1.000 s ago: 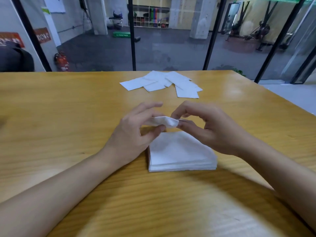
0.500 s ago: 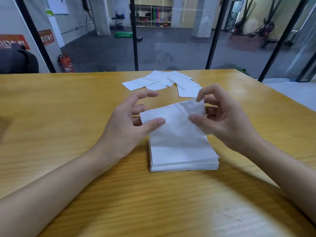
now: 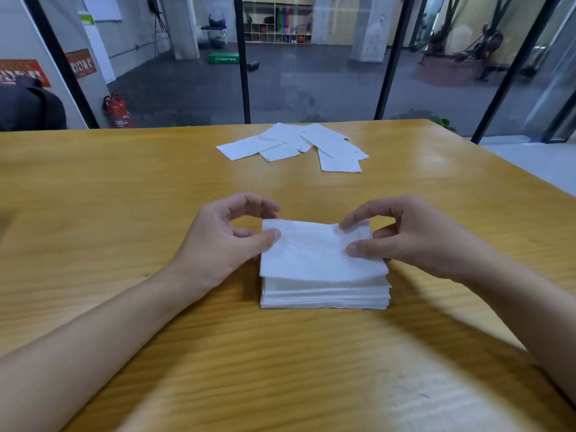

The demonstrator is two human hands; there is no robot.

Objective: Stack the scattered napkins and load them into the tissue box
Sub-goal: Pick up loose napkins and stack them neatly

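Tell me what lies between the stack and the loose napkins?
Only bare table, seen in the head view, separates the stack from the loose napkins.

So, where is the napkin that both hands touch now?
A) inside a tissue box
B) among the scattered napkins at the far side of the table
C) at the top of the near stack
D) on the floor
C: the left hand and right hand hold the top napkin by its sides over the stack, apart from the scattered napkins.

My stack of napkins (image 3: 324,294) plain white, loose napkins (image 3: 339,162) white too, table (image 3: 124,198) yellow-brown with wood grain, fire extinguisher (image 3: 117,113) red.
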